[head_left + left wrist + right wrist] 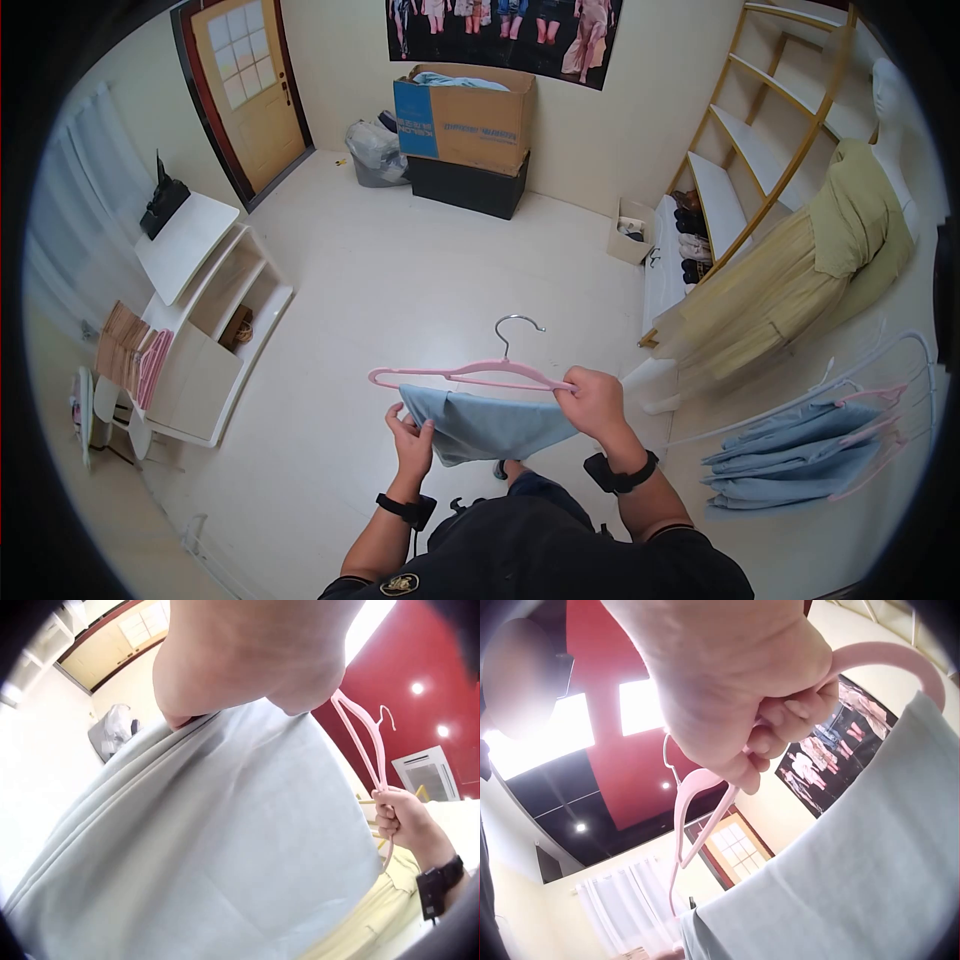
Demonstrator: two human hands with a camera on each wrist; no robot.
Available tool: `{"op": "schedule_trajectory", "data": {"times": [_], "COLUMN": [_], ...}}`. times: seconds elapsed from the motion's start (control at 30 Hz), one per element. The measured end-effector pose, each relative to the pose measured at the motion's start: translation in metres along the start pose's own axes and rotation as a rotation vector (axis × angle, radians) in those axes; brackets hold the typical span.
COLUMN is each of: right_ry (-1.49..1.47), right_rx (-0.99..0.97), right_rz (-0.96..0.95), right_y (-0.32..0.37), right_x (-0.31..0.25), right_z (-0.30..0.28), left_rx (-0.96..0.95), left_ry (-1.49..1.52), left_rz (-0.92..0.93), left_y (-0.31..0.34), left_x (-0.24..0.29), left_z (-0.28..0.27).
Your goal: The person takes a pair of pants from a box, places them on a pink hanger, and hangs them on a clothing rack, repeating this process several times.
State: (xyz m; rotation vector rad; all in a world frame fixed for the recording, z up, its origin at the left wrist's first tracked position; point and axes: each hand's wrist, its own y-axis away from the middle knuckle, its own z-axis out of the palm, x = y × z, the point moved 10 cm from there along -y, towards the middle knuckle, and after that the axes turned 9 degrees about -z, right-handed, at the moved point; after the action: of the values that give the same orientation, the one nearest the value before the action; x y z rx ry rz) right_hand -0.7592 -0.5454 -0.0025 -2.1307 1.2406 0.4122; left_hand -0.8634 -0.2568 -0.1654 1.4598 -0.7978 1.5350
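Observation:
A pink hanger [470, 370] with a metal hook is held level in front of the body, its right end gripped by the right hand [594, 405]. Light blue cloth [490, 425] hangs just below the hanger's bar. At the cloth's left edge, the left hand [410, 443] pinches it between thumb and fingers. In the left wrist view the cloth [247, 840] spreads down from the left hand [255, 660]. The right wrist view shows curled fingers of the right hand [742, 697] round the pink hanger [697, 784].
Blue garments [790, 455] hang on pink hangers on a rack at the right. A mannequin [860, 200] and shelves [740, 130] stand beyond it. On the left is a white cabinet [200, 370] with pink hangers; a cardboard box [480, 125] stands at the back.

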Motion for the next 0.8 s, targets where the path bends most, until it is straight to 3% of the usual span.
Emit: {"op": "schedule_trajectory", "data": {"times": [0.1,0.2,0.3,0.47,0.57,0.67,0.8], "right_ry": [-0.035,-0.104,-0.150,-0.167,-0.239,-0.242,-0.179], "right_rx": [0.006,-0.051,-0.161,-0.402,-0.506,-0.512,-0.388], "right_rz": [0.077,0.119,0.051,-0.011,-0.087,-0.047,-0.082], "right_y": [-0.027,-0.056,-0.089,-0.138,-0.163,-0.187,-0.227], "right_x": [0.031,0.054,0.081,0.116,0.124,0.132,0.140], "right_z": [0.006,0.019,0.043,0.085,0.108,0.117,0.111], "left_rx": [-0.016,-0.229,-0.276,-0.392,-0.521,-0.596,-0.523], "left_ry": [-0.181,-0.277,-0.318,-0.378,-0.520,-0.465,-0.401], "left_rz": [-0.065,-0.218,-0.120,-0.171,-0.039,-0.025,-0.003], "left_y": [-0.026,-0.055,-0.090,-0.148,-0.164,-0.186,-0.224], "left_x": [-0.019,-0.012,0.013,0.041,0.065,0.081,0.086], "left_z": [0.018,0.061,0.093,0.140,0.169,0.199,0.199]}}
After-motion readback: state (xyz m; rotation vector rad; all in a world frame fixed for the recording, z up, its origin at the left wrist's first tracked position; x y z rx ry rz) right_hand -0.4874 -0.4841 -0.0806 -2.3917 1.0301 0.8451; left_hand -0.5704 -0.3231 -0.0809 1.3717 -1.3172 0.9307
